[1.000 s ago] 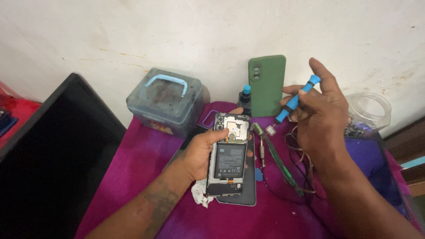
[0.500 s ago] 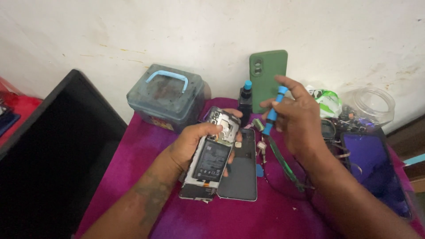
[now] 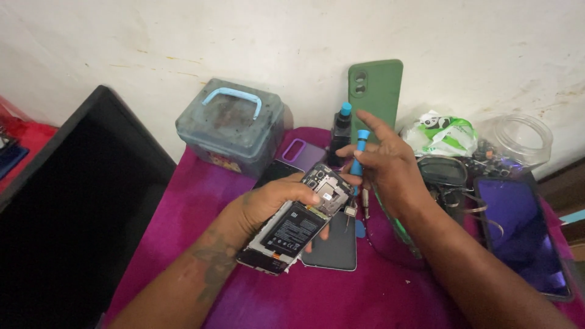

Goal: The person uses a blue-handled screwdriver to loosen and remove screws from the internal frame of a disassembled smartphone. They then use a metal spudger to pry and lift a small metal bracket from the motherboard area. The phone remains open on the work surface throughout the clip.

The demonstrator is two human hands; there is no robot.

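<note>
My left hand (image 3: 268, 204) grips an opened phone (image 3: 297, 222) with its back off, so the black battery and circuit board show. It is tilted, its top end up toward the right. My right hand (image 3: 381, 164) holds a blue-handled screwdriver (image 3: 358, 157) upright, tip down at the phone's top corner. Beneath the phone, a dark back panel (image 3: 332, 247) lies flat on the magenta cloth (image 3: 189, 207).
A blue-grey plastic box with a light blue handle (image 3: 231, 125) stands at the back, a green phone case (image 3: 376, 85) leans on the wall. A black screen (image 3: 67, 207) fills the left. A tablet (image 3: 524, 234), a clear jar (image 3: 518, 140), cables and a green-white bag (image 3: 442, 131) crowd the right.
My left hand lifted the opened phone off the cloth and tilted it. My right hand came down and leftward, bringing the screwdriver to the phone's top corner.
</note>
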